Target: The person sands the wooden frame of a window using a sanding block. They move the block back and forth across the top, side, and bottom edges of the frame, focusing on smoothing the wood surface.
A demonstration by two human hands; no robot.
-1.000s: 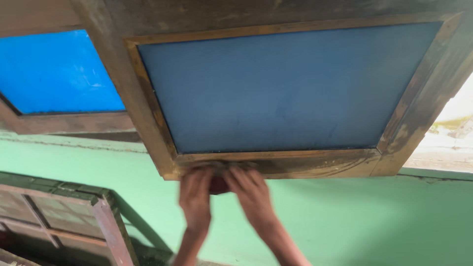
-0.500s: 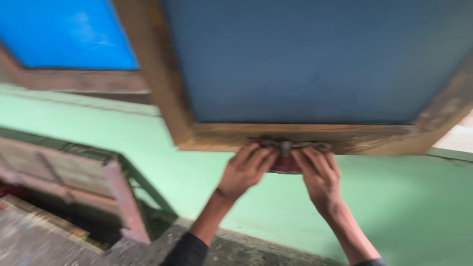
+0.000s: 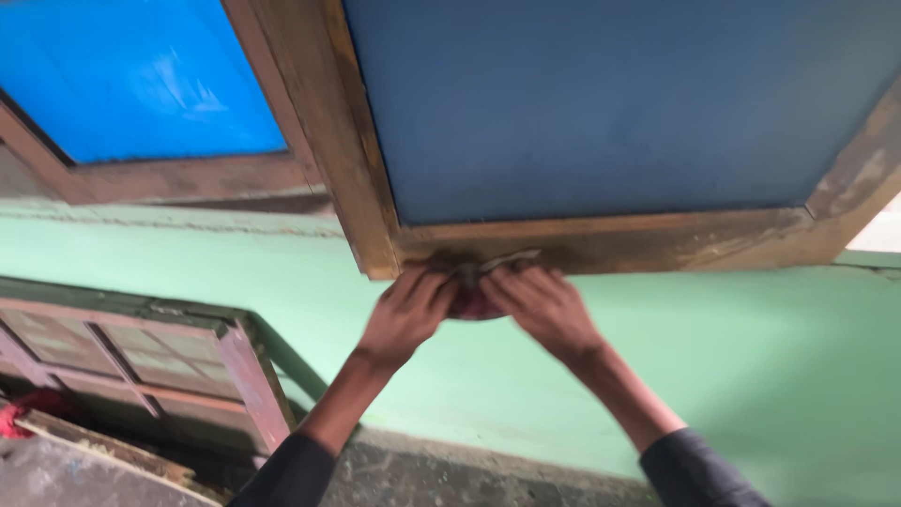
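A wooden window shutter (image 3: 657,246) with a dark blue pane (image 3: 610,103) swings out from the wall. My left hand (image 3: 405,314) and my right hand (image 3: 540,305) press together on a small reddish pad or cloth (image 3: 472,303) against the underside of the shutter's bottom rail, near its left corner. Both hands have their fingers curled over the pad. The pad is mostly hidden by my fingers.
A second shutter with a bright blue pane (image 3: 141,80) hangs at the upper left. The wall (image 3: 732,376) below is green. An old wooden window frame (image 3: 141,357) leans against the wall at the lower left, above a grey floor (image 3: 422,474).
My hands and the pad slid right along the bottom rail, then back left towards the corner. The view shifted too.
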